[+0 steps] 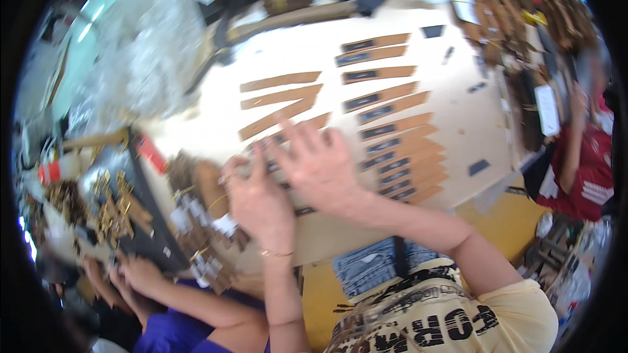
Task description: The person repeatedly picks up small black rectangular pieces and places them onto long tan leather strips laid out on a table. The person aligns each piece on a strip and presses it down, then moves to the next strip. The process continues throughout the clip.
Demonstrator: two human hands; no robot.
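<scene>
My left hand (260, 197) has its fingers bent together over the near left part of the pale table (451, 104), but what lies in them is hidden. Close beside it, my right hand (324, 167) reaches in with fingers stretched and apart. Both hands' fingertips meet over the lower end of a brown strip (319, 121), partly covered by them. Just beyond lie plain brown strips (281, 81). To the right runs a column of brown strips (386, 73) with dark patches on their left ends, overlapping at the near end. The fingers are somewhat blurred.
Loose dark patches (479, 167) lie at the table's right. Bundled brown pieces (203, 248) with white tags sit left of my hands. Clear plastic (147, 46) is heaped at far left. A purple-sleeved person's hands (140, 274) work at lower left; another person in red (585, 170) is at right.
</scene>
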